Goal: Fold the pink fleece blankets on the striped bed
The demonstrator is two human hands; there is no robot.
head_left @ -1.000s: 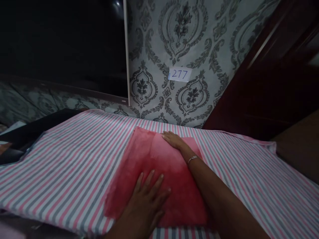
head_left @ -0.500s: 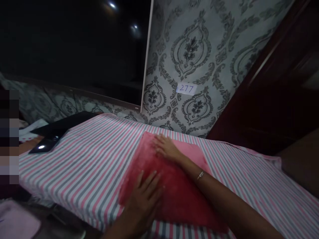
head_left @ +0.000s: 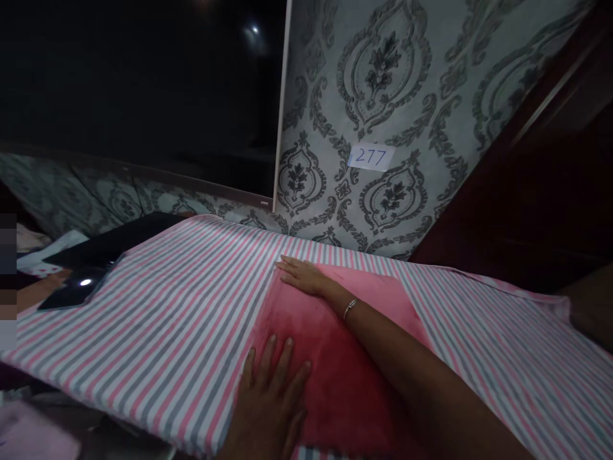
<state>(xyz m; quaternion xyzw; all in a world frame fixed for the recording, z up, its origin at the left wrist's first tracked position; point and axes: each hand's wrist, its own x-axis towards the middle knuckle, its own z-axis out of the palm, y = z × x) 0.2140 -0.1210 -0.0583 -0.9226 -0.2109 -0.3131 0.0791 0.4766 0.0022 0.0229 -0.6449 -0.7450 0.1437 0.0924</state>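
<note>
A folded red-to-pink plush cloth (head_left: pixel 330 358) lies flat on a striped sheet (head_left: pixel 158 319) of pink, grey and white. On its near left part rests my left hand (head_left: pixel 268 396), palm down with the fingers spread. My right hand (head_left: pixel 301 276), with a thin bracelet at the wrist, lies flat across the cloth's far left corner, fingers stretched to the left. My right forearm crosses over the cloth and hides part of its right side.
A large dark television (head_left: pixel 143 96) hangs at the upper left. A paper marked 277 (head_left: pixel 371 156) is on the patterned wall. Dark flat items (head_left: pixel 76 284) lie at the left edge of the sheet. A dark red wooden panel (head_left: pixel 527 191) slants along the right.
My right hand has slid left over the cloth to its far left corner. My left hand stays on the near left part, its fingers now more spread. The view has shifted.
</note>
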